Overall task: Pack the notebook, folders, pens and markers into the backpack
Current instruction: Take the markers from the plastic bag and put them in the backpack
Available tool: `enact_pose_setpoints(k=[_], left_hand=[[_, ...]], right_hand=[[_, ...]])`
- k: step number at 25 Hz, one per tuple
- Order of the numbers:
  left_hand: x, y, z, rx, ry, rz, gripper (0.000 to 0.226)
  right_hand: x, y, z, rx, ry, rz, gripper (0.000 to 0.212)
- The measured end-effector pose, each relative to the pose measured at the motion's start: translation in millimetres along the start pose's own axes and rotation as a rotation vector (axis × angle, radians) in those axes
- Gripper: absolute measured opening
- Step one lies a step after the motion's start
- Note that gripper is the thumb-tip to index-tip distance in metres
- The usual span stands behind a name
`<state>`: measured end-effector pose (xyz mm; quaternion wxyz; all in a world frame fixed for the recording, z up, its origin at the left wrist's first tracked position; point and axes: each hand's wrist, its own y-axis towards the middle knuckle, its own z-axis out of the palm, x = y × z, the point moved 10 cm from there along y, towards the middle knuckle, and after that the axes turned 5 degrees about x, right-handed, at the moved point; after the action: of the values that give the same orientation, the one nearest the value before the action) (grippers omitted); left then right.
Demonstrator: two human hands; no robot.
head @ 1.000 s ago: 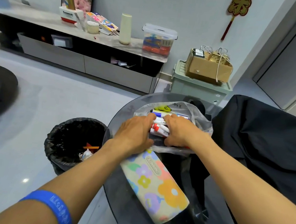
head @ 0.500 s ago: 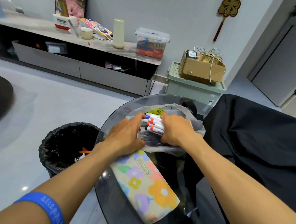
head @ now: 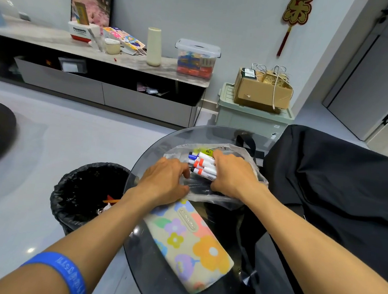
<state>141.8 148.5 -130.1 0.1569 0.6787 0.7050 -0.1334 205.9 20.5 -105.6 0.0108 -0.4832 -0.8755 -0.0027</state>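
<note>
Clear plastic bag point(head: 209, 194) lies on our round glass table point(head: 151, 274), and the markers point(head: 204, 166) rest on it. Our right hand point(head: 233, 175) closes over the markers; our left hand point(head: 165, 182) presses the bag just beside them. Nearer us lies a floral pencil case point(head: 190, 244), with the black backpack point(head: 339, 191) to the bag's right.

Left hand point(head: 165, 179) palm down beside the bundle of white markers with red and blue caps point(head: 202, 164), fingers curled, right hand point(head: 232, 172) wrapped over the bundle's right end, both forearms stretched forward, blue wristband point(head: 64, 274) on left.
</note>
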Motion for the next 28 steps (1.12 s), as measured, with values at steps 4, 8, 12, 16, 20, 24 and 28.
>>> enact_pose_setpoints(k=[4,8,12,16,20,24,28], left_hand=[[0.2,0.6,3.1,0.021,0.034,0.005,0.03],[-4.6,3.0,3.2,0.037,0.059,-0.005,0.027],[-46.3,-16.8,-28.6,-0.132,0.183,0.045,0.024],[-185.2,-68.7,-47.2,-0.189,-0.108,0.452,0.04],[-344.3,-162.7,60.6,0.248,0.266,0.914,0.087],[-357.6,-115.1,51.6,0.165,-0.123,0.605,0.026],[-328.9,-47.2,-19.3,0.043,-0.838,0.168,0.034]], right_hand=[[1.4,-12.4,-23.1,-0.148,0.18,-0.01,0.042],[-7.2,-33.1,-66.5,-0.282,0.796,-0.004,0.04],[-41.5,-90.8,-117.7,-0.431,1.372,0.018,0.03],[-93.4,-165.3,-153.2,-0.465,1.411,0.05,0.027],[-155.7,-236.5,-168.9,-0.536,1.369,0.136,0.028],[-197.7,-296.2,-173.9,-0.538,1.271,0.149,0.028],[-194.3,-336.7,-183.1,-0.362,1.155,-0.052,0.033]])
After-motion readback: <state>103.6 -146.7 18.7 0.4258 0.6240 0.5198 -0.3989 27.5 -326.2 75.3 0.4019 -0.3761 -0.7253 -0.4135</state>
